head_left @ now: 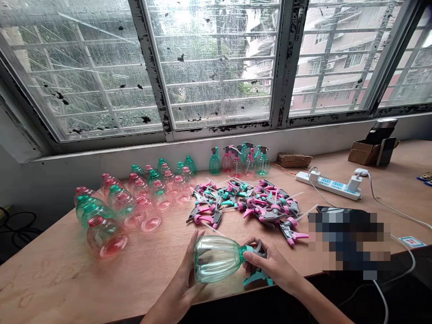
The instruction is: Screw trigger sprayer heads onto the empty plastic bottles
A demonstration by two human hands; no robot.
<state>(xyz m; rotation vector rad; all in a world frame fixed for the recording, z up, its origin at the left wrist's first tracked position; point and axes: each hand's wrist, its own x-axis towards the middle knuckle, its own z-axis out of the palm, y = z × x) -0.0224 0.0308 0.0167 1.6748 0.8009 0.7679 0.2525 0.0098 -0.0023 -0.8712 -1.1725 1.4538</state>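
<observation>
A clear green spray bottle lies on its side above the near table edge, held between both hands. My left hand cups its base from the left. My right hand grips the grey and teal trigger head at the bottle's neck. Just beyond lies a heap of loose pink, teal and grey trigger heads.
Several empty pink and green bottles lie at the left of the wooden table. Several finished spray bottles stand by the window sill. A white power strip with cables, a blurred dark object and a cardboard box sit at the right.
</observation>
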